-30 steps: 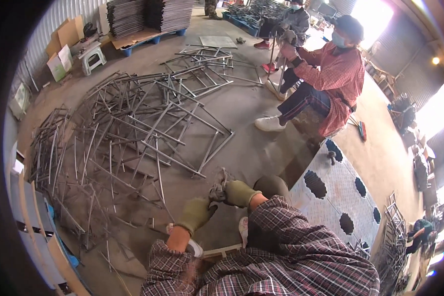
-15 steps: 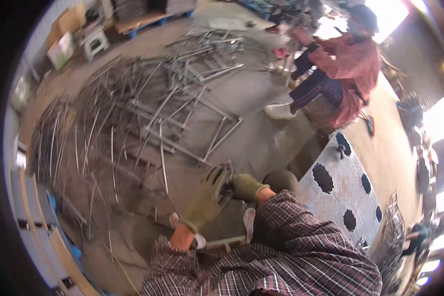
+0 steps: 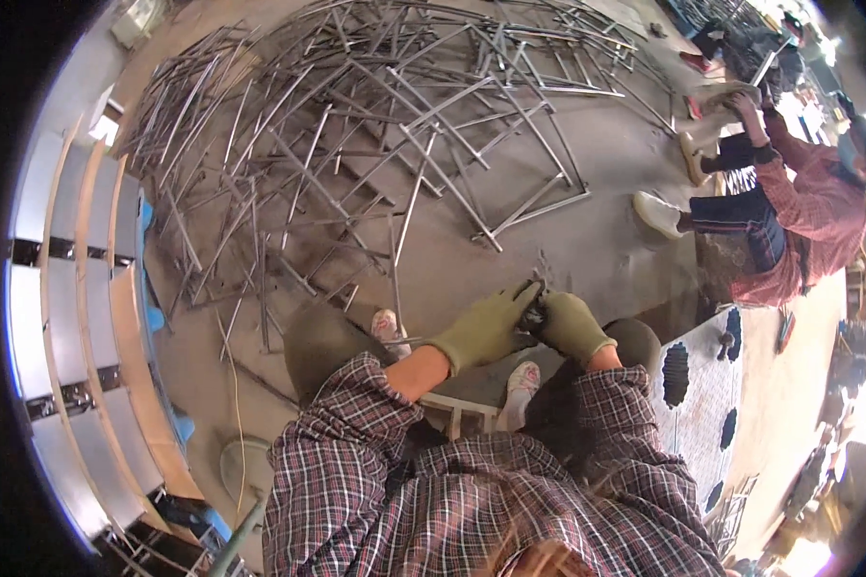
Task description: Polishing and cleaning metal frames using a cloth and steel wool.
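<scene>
My left hand (image 3: 489, 330) and my right hand (image 3: 572, 325) meet in front of my knees, above the floor. Both wear olive-green work gloves with dark fingers. The fingers of each are closed and pressed together around the same spot. Something small and dark seems to be between them, but the gloves hide most of it and its kind cannot be told. Just beyond my hands lies a large tangled heap of thin metal tube frames (image 3: 433, 135). Below them shows part of a pale frame (image 3: 457, 406), between my shoes.
At the right a co-worker (image 3: 789, 207) in a red checked top sits with hands raised. Nearer me stands a perforated metal sheet (image 3: 695, 409) with dark oval patches. Stacked grey panels (image 3: 60, 317) with wooden strips line the left; a thin cable (image 3: 241, 433) trails beside them.
My view has swung, so the heap, the co-worker and the panels sit differently in the picture. My hands stay together, now farther right in view.
</scene>
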